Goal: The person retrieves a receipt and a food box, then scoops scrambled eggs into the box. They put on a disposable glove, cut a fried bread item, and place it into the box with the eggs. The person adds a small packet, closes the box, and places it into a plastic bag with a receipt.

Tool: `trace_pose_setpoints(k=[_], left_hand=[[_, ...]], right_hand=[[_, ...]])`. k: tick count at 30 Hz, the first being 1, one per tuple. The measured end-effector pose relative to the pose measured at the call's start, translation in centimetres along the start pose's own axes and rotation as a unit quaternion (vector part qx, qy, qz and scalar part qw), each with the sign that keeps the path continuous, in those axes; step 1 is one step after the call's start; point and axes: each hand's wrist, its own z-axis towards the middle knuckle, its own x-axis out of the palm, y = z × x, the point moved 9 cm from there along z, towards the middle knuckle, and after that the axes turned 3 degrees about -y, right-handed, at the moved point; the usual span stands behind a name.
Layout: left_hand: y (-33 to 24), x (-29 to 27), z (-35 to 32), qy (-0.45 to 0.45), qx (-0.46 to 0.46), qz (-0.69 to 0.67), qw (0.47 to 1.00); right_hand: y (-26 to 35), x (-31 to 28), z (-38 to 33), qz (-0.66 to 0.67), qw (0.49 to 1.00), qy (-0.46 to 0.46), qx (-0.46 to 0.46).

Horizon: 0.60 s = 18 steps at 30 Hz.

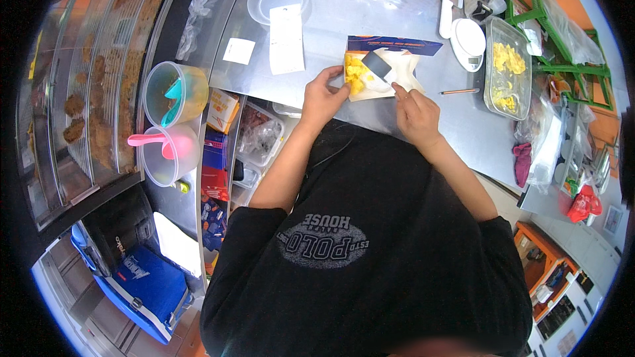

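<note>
In front of me on the metal table lies an opened takeaway box (pixel 395 44) with a dark blue and orange flap and a pale paper lining. Soft yellow food pieces (pixel 355 74) fill its left part. My left hand (pixel 322 98) grips the box's left side, thumb at the near corner. A spatula (pixel 378 66) with a flat dark blade reaches over the box beside the food. My right hand (pixel 419 118) is closed on its handle end, which the fingers partly hide.
A glass dish (pixel 491 89) with more yellow food stands at the right, beside a white kitchen scale (pixel 468 39), a knife (pixel 447 16) and a pen (pixel 460 91). Left are a receipt (pixel 286 53), a clear bowl (pixel 254 0) and plastic tubs (pixel 151 92) holding scoops.
</note>
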Motion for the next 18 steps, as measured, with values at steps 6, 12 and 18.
trace_pose_setpoints(k=[6, 12, 18], left_hand=[[-2.9, 0.7, -1.2, 0.009, 0.056, 0.093, 0.994], [-3.5, 2.1, -0.8, 0.010, -0.004, 0.124, 0.992], [-4.6, 2.4, 0.1, -0.030, 0.044, 0.182, 0.982]], right_hand=[[-3.9, -0.9, -2.6, 0.190, 0.958, -0.008, 0.215], [-9.8, -6.8, -9.9, 0.200, 0.902, -0.104, 0.367], [-19.1, -16.3, -17.0, 0.078, 0.851, -0.221, 0.471]])
